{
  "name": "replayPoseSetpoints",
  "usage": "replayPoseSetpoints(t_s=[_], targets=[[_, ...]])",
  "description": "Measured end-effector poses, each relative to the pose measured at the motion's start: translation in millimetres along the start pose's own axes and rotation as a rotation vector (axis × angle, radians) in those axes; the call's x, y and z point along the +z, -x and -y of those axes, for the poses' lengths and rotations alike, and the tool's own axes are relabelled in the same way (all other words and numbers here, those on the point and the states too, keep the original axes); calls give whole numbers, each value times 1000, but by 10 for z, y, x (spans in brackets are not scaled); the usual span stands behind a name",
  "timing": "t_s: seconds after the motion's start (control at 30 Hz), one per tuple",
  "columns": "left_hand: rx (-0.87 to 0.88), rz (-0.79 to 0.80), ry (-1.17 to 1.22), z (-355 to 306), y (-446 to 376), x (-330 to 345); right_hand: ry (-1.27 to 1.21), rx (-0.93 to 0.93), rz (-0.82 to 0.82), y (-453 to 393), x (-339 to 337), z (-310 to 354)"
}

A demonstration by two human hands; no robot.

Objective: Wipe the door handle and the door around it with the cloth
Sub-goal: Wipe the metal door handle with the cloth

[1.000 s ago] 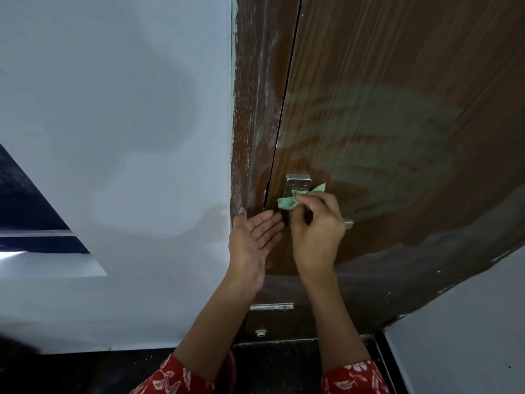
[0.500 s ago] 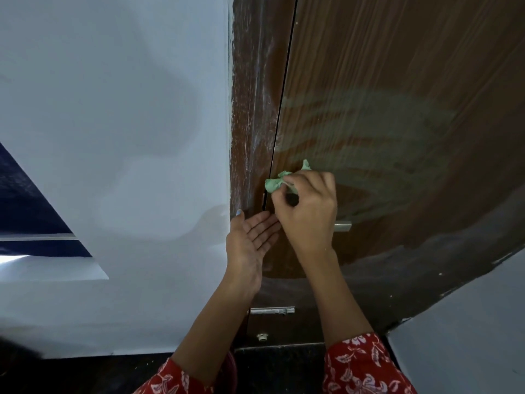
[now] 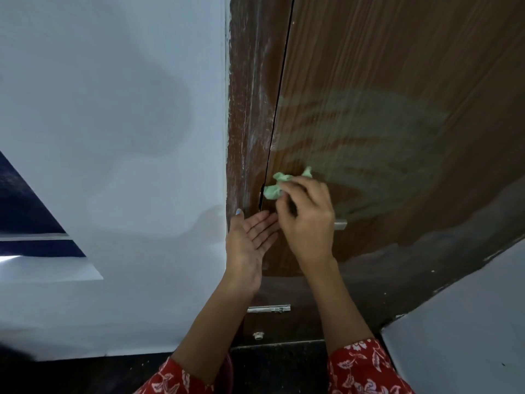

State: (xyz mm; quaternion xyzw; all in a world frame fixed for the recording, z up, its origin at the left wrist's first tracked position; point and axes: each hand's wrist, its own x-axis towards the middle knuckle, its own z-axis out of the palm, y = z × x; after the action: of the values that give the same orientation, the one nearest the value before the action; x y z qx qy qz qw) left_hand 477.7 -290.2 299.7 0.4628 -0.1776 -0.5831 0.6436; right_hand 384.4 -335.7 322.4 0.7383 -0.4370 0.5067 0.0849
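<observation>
A brown wooden door (image 3: 397, 81) fills the upper right, with pale wipe streaks above the handle. My right hand (image 3: 308, 217) pinches a crumpled green cloth (image 3: 274, 187) and holds it against the door at its left edge, over the handle's plate. Only the metal tip of the door handle (image 3: 341, 224) shows, to the right of my right hand. My left hand (image 3: 251, 237) is flat with straight fingers, palm up, against the door frame (image 3: 250, 109) just below the cloth.
A white wall (image 3: 113, 137) runs along the left of the frame. A small metal latch (image 3: 268, 309) and a round stopper (image 3: 258, 335) sit low on the door. Another white surface (image 3: 468, 322) lies at the lower right.
My right hand has carried the cloth up and left from the handle's lever to the door's edge, covering the plate. My left hand has stayed in place.
</observation>
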Motion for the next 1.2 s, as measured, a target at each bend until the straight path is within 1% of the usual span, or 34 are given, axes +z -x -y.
replayPoseSetpoints(t_s=[0.1,0.13,0.3,0.4,0.43,0.5,0.6,0.67,0.73,0.83,0.87,0.9,1.0,1.03,1.07,1.1,1.17,1.2], targets=[[-9,27,-2,34,2,-4,-100,282,-67,4,-71,-66],[-10,27,0,46,-1,-8,-91,326,-60,25,-62,-49],[-18,-3,8,72,-32,38,-71,426,-16,94,-18,61],[-27,-21,22,82,-38,89,-25,445,-5,22,-85,27],[-27,-27,27,82,-46,92,-41,422,-18,13,-102,47],[-27,-28,28,90,-70,88,-69,315,-27,83,-98,104],[-56,-33,42,107,-99,76,-11,121,53,343,-28,174],[-71,-20,45,89,-98,75,40,66,30,509,-35,96],[-72,-11,59,79,-89,64,39,155,-72,605,-100,-81],[-64,0,60,101,-57,59,-87,422,-255,611,-209,-299],[-61,1,65,111,-52,63,-115,459,-265,595,-199,-287],[-60,0,73,116,-43,70,-117,450,-234,582,-163,-223],[-61,-9,73,91,-19,98,-81,274,-38,635,-45,29],[-67,-6,67,76,-9,100,-76,232,-2,653,-46,41],[-75,4,63,62,6,97,-73,231,5,655,-72,1],[-83,17,58,53,21,88,-74,273,-20,647,-109,-67],[-92,37,42,28,46,69,-89,396,-112,602,-202,-189],[-92,40,34,13,50,63,-91,429,-137,580,-218,-211]])
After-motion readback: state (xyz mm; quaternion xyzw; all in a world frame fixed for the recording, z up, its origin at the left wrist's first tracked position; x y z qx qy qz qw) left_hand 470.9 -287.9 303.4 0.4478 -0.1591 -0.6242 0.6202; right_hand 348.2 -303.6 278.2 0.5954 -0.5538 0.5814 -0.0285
